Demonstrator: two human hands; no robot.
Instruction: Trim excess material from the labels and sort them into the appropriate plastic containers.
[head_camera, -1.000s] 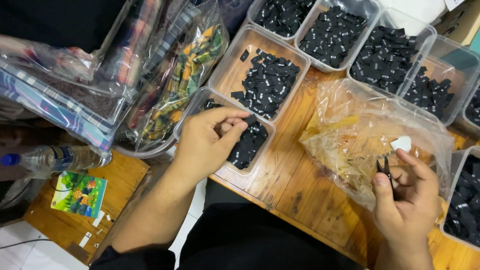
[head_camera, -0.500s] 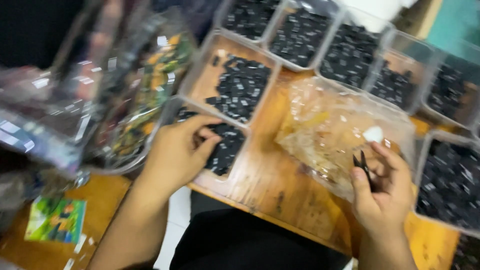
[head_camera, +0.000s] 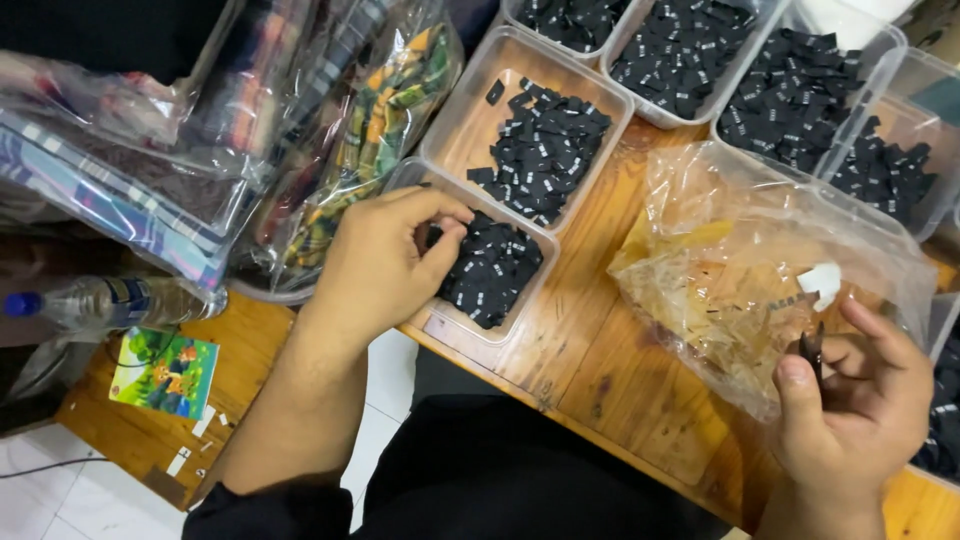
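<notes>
**Two hands busy among trays of small black pieces**

The left hand (head_camera: 385, 265) hovers over the nearest clear tray (head_camera: 445, 315) at the table's near edge, thumb and fingertips pinched together above the heap of small black pieces (head_camera: 490, 270); whether a piece is caught between them I cannot tell. The right hand (head_camera: 860, 410) sits well apart, near the table's right end, its fingers curled around a thin dark tool (head_camera: 812, 355) that stands upright against the thumb. Just beside that hand lies a crumpled clear plastic bag (head_camera: 740, 260) full of yellowish scraps, with a small white piece (head_camera: 822, 280) inside near its right side.

Behind the nearest tray, a second tray (head_camera: 470, 120) holds a looser spread of the same black pieces, and more such trays (head_camera: 680, 50) run along the table's far edge. The wooden table (head_camera: 590, 350) shows bare between tray and bag. At the left, bagged colourful fabrics (head_camera: 370, 120) are piled, and below them a plastic bottle (head_camera: 110, 300) and a bright little card (head_camera: 165, 370) rest on a lower wooden surface.
</notes>
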